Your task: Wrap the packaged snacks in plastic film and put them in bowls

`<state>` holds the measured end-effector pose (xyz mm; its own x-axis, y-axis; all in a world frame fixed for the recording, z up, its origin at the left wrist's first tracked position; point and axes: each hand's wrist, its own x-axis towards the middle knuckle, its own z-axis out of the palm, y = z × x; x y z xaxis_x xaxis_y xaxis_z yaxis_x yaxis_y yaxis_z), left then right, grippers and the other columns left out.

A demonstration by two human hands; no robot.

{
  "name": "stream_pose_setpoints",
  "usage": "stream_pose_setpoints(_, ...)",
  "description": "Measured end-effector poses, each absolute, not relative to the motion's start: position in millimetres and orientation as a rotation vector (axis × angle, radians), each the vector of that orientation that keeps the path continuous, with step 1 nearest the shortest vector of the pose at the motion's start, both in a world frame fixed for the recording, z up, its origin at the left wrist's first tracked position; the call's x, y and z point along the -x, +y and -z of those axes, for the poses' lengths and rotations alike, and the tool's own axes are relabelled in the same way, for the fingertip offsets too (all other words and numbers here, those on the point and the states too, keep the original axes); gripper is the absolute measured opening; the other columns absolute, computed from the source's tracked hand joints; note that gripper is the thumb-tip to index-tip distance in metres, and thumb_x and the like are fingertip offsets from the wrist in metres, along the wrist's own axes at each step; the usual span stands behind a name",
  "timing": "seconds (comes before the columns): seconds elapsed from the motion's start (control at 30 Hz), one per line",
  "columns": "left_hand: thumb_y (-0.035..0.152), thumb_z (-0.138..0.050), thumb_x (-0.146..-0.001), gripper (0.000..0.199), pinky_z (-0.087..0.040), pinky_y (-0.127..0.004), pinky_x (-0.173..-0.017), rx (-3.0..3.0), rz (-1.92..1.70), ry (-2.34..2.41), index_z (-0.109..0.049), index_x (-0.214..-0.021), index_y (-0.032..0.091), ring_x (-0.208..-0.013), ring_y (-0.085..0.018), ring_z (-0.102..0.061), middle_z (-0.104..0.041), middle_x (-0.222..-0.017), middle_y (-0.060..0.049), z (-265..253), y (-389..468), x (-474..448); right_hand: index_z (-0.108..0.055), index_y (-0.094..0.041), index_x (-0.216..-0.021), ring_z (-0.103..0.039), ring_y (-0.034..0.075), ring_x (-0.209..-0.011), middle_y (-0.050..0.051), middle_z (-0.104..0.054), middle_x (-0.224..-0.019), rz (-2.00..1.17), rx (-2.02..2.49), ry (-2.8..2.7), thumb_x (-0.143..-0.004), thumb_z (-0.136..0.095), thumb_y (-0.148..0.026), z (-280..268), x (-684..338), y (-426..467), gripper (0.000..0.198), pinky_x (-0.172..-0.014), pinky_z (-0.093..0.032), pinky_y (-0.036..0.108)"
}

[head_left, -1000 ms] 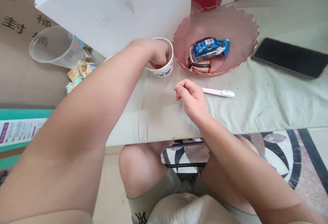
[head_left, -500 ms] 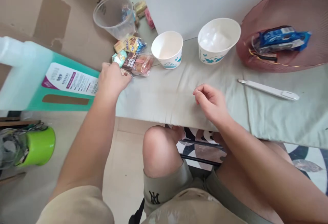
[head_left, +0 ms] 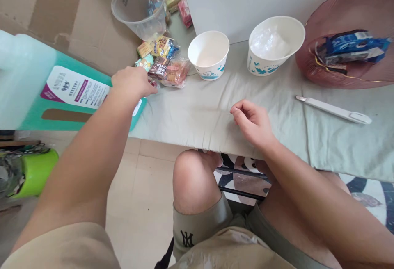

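My left hand [head_left: 132, 81] reaches over the left side of a pile of wrapped snacks, its fingers curled down among them. A small clear wrapper with red on it [head_left: 153, 83] shows beside the thumb; the fingertips are mostly hidden. Around this hand lie a brown cocoa packet [head_left: 159, 67], a clear-wrapped pastry [head_left: 176, 73], a mint-green packet [head_left: 144, 62] and a yellow and blue packet [head_left: 164, 47]. My right hand [head_left: 254, 122] rests near the table's front edge, closed with thumb against the curled fingers, nothing visible in it.
Two paper bowls [head_left: 209, 66] [head_left: 264, 66] stand behind; the right one holds clear plastic. A clear tub [head_left: 138, 4] is behind the snacks. The white utility knife [head_left: 334, 109], a pink dish [head_left: 320, 72] with blue packets, and a green-liquid jug [head_left: 30, 111] flank them.
The view has shifted, so bowls and knife appear farther right. My left hand stays at the snack pile, raised slightly in the picture; the jug's end now shows beneath its wrist. My right hand keeps its pose.
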<state>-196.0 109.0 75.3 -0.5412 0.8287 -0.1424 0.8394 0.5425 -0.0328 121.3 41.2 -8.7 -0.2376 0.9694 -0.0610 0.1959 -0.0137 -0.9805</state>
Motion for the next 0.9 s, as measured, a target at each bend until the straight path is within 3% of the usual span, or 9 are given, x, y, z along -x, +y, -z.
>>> stream_pose_setpoints(0.17, 0.024, -0.092, -0.053, 0.044, -0.051, -0.055, -0.089, -1.424, 0.7, 2.639, -0.049, -0.05, 0.023, -0.085, -0.038, -0.065, -0.043, -0.048, 0.0, -146.0, 103.6, 155.0, -0.059, -0.022, -0.072, -0.044, 0.011, -0.056, -0.004, -0.051, -0.059, -1.309, 1.237, -1.512, -0.084, -0.058, -0.036, 7.1, -127.0, 39.2, 0.018, -0.058, -0.035, 0.03)
stream_pose_setpoints(0.23, 0.021, -0.088, -0.059, 0.027, -0.053, -0.051, -0.083, -1.662, 0.384, 2.484, -0.06, -0.058, 0.022, -0.071, -0.031, -0.065, -0.053, -0.05, 0.001, -158.8, 90.1, 137.0, -0.059, -0.022, -0.073, -0.044, 0.012, -0.056, -0.004, -0.051, -0.059, -1.29, 1.232, -1.503, -0.085, -0.059, -0.035, 6.3, -131.3, 40.1, 0.018, -0.059, -0.035, 0.03)
stream_pose_setpoints(0.3, 0.025, -0.078, -0.07, 0.012, -0.054, -0.041, -0.078, -1.74, -0.196, 1.974, -0.074, -0.08, 0.022, -0.07, -0.022, -0.066, -0.067, -0.068, -0.001, -144.8, 71.2, 114.5, -0.06, -0.022, -0.074, -0.046, 0.012, -0.058, -0.003, -0.053, -0.061, -1.247, 1.234, -1.488, -0.085, -0.059, -0.035, 5.4, -137.6, 41.4, 0.017, -0.06, -0.036, 0.031)
stream_pose_setpoints(0.43, 0.05, -0.086, -0.056, 0.055, -0.058, -0.038, -0.065, -0.963, -0.788, 1.09, -0.072, -0.101, 0.023, -0.069, -0.023, -0.07, -0.067, -0.071, -0.002, -54.7, 38.1, 51.8, -0.058, -0.024, -0.075, -0.05, 0.015, -0.062, -0.002, -0.055, -0.064, -1.121, 1.251, -1.426, -0.088, -0.058, -0.034, 3.5, -159.9, 42.3, 0.017, -0.062, -0.039, 0.032)
stream_pose_setpoints(0.53, 0.054, -0.083, -0.061, 0.057, -0.066, -0.047, -0.075, -0.655, -0.763, 0.802, -0.07, -0.106, 0.023, -0.089, -0.032, -0.078, -0.077, -0.089, -0.008, -0.1, 30.4, 2.5, -0.057, -0.025, -0.078, -0.052, 0.016, -0.064, -0.001, -0.055, -0.067, -0.998, 1.293, -1.395, -0.095, -0.053, -0.037, 2.9, -187.5, 39.7, 0.021, -0.065, -0.042, 0.034)
stream_pose_setpoints(0.67, 0.065, -0.087, -0.061, 0.07, -0.069, -0.049, -0.083, -0.675, -0.73, 0.688, -0.069, -0.114, 0.023, -0.111, -0.037, -0.077, -0.079, -0.113, -0.011, 12.3, 39.8, -33.5, -0.059, -0.026, -0.083, -0.056, 0.02, -0.072, 0.003, -0.061, -0.076, -0.726, 1.434, -1.516, -0.093, -0.059, -0.033, 6.8, -236.5, 38.8, 0.012, -0.075, -0.047, 0.038)
stream_pose_setpoints(0.73, 0.057, -0.096, -0.054, 0.076, -0.069, -0.041, -0.078, -0.727, -0.753, 0.723, -0.069, -0.117, 0.024, -0.11, -0.036, -0.077, -0.078, -0.115, -0.01, 10.7, 48.4, -40.5, -0.061, -0.026, -0.089, -0.059, 0.024, -0.083, 0.006, -0.065, -0.086, -0.592, 1.511, -1.596, -0.089, -0.062, -0.029, 11.9, -260.6, 41.2, 0.003, -0.086, -0.049, 0.043)
stream_pose_setpoints(0.83, 0.042, -0.1, -0.052, 0.082, -0.066, -0.031, -0.068, -0.782, -0.856, 0.834, -0.064, -0.125, 0.028, -0.102, -0.029, -0.079, -0.078, -0.113, -0.006, 16.6, 61.4, -45.0, -0.067, -0.023, -0.103, -0.059, 0.031, -0.101, 0.011, -0.068, -0.103, -0.41, 1.661, -1.716, -0.08, -0.063, -0.021, 21.3, -285.1, 46.8, 0.023, -0.101, -0.045, 0.054)
stream_pose_setpoints(0.9, 0.041, -0.1, -0.053, 0.08, -0.064, -0.028, -0.064, -0.825, -0.966, 0.885, -0.063, -0.124, 0.03, -0.095, -0.025, -0.079, -0.077, -0.112, -0.003, 25.6, 69.4, -44.2, -0.068, -0.02, -0.112, -0.059, 0.034, -0.105, 0.015, -0.069, -0.11, -0.323, 1.771, -1.777, -0.076, -0.063, -0.019, 25.9, -290.6, 50.2, 0.036, -0.101, -0.044, 0.058)
